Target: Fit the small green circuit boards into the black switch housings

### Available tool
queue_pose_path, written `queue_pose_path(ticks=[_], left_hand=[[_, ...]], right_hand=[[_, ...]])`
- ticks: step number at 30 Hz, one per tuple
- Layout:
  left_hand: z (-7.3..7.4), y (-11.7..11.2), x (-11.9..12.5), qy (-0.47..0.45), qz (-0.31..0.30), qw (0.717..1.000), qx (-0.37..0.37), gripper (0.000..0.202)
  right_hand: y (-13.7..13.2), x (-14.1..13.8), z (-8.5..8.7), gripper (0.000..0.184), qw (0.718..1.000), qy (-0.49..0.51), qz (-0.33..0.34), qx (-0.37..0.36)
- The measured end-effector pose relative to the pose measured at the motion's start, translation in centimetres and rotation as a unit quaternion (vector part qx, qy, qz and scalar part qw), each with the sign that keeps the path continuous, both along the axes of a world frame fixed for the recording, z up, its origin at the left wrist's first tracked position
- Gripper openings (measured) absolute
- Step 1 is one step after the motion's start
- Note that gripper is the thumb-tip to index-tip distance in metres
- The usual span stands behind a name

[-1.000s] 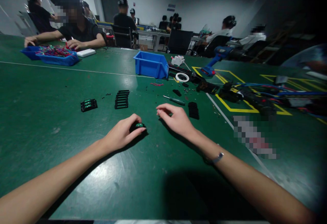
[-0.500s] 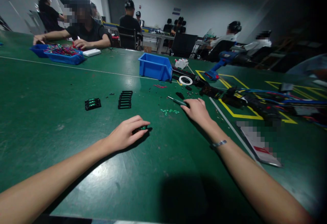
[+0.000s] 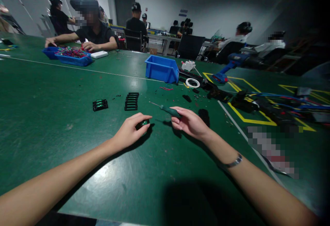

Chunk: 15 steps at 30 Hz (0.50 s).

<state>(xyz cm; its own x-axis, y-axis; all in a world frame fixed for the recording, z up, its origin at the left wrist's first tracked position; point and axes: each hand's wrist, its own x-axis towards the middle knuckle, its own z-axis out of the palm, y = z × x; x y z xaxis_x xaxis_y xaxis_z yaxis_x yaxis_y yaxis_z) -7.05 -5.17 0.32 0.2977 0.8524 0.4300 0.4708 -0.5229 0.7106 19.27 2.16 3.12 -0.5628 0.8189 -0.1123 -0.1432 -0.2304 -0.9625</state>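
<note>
My left hand [image 3: 130, 131] rests on the green table [image 3: 51, 92], fingers closed round a small black part with a green face [image 3: 143, 123]. My right hand [image 3: 189, 123] is closed on the green handle of a small screwdriver [image 3: 167, 110], its thin shaft pointing left and away. The screwdriver tip hangs just above the table, a little beyond the black part. A stack of black frames [image 3: 131, 101] and a black block with green inserts [image 3: 100, 104] lie farther out to the left.
A blue bin [image 3: 162, 68], a white tape ring [image 3: 192, 82], black parts and cables lie beyond my hands to the right. A blue power tool [image 3: 228, 68] sits by yellow floor-tape lines. Across the table a person works over blue trays [image 3: 72, 56]; others sit behind.
My right hand reached out to the screwdriver, took hold of it and brought it back near the left hand. The left hand stayed on the black part.
</note>
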Motion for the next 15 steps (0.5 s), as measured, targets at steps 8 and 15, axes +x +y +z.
queue_pose_path(ticks=[8,15], left_hand=[[-0.2,0.2,-0.1,-0.022,0.012,0.999,-0.028,0.032],[0.2,0.2,-0.1,-0.020,-0.019,0.999,-0.044,0.033]], right_hand=[[-0.6,-0.4,-3.0,0.034,0.999,-0.032,-0.022,0.025],[-1.3,-0.7,-3.8,0.033,0.987,-0.099,-0.049,0.114]])
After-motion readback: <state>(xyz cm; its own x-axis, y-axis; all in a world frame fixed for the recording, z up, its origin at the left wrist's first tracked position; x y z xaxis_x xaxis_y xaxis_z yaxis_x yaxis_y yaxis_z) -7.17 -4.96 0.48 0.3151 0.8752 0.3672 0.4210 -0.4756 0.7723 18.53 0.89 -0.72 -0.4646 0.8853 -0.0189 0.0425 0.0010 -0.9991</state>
